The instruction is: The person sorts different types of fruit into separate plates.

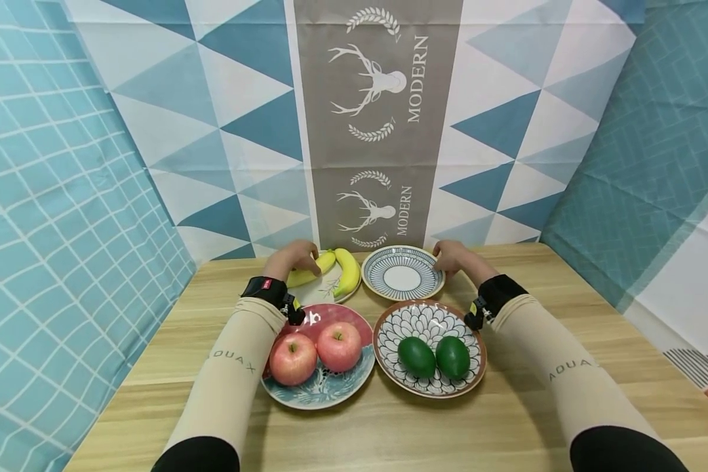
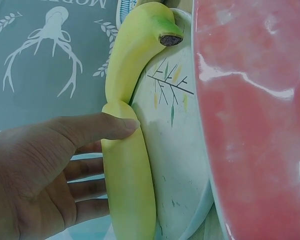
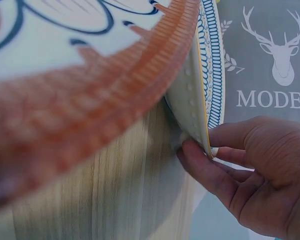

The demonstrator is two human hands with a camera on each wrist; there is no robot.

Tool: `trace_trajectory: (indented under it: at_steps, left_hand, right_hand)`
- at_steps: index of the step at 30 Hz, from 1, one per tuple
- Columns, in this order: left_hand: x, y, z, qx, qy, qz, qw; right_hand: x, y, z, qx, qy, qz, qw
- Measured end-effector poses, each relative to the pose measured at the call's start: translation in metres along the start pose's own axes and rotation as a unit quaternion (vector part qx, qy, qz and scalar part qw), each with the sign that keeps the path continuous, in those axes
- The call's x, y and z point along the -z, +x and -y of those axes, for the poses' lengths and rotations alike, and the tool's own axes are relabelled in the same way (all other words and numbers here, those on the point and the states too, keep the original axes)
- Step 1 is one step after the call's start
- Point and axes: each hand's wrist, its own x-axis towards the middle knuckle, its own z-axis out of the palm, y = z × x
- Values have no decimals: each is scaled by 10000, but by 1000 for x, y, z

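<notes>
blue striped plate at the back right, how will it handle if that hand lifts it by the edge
The blue striped plate looks like glazed ceramic: probably stiff, breakable and somewhat slick. The right hand pinches only its rim, so it may tilt toward the far side. It is empty, so likely light enough.

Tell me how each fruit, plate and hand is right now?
Left hand: gripping a banana.
Right hand: pinching the striped plate's rim.
Bananas: two, lying on the white plate.
Striped plate: holds nothing.
Apples: two, on the red plate.
Green fruits: two, on the petal-patterned plate.
</notes>
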Motion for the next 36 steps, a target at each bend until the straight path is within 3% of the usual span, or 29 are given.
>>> trace_trajectory:
  at_steps: [16,36]
  left_hand:
    - [-1,9,1,173,86,136,9997]
    - [3,2,0,165,32,56,9998]
  right_hand:
    - [-4,3,0,-126,-292,17,9995]
    - [-4,8,1,-158,-293,73,9994]
